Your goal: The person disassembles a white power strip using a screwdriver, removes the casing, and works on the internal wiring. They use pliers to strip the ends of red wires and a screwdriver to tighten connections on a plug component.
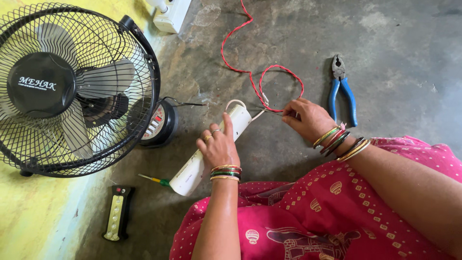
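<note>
My left hand (219, 144) grips a long white power strip (195, 168) lying slantwise on the grey concrete floor. My right hand (305, 118) pinches the end of a twisted red wire (248, 72) just right of the strip's far end, where a short white lead loops out. The red wire forms a loop on the floor and runs up out of view. Both wrists carry coloured bangles.
A black table fan (72, 86) with a wire cage stands at the left, its round base (161, 123) beside the strip. Blue-handled pliers (342, 89) lie at the right. A green-handled screwdriver (156, 180), a black switch box (118, 213) and a white socket block (171, 14) lie nearby.
</note>
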